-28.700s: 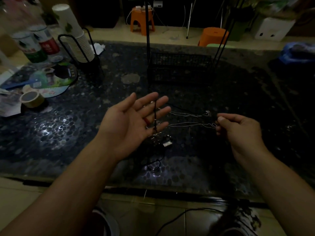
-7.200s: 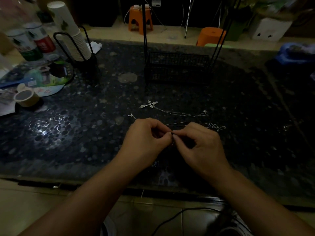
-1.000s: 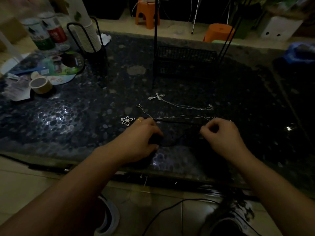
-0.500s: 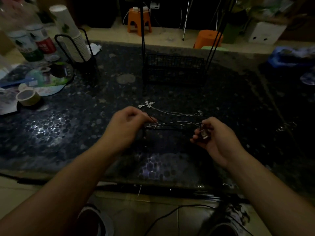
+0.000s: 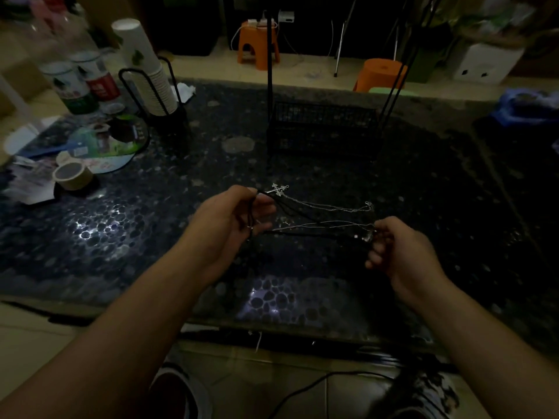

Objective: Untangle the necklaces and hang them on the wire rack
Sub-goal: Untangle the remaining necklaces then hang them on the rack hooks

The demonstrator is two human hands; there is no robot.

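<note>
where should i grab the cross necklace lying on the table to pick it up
Pinch the cross pendant from above, a judgement: it is the bulkiest part, lying flat on the table at the chain's left end, just beyond the left hand.

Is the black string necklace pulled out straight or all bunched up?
Pulled out: the thin black cord necklace stretches between the left hand and right hand.

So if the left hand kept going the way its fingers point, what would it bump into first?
Probably the silver cross lying just past the left hand's fingertips, though depth is hard to judge; the hand seems raised above the table.
</note>
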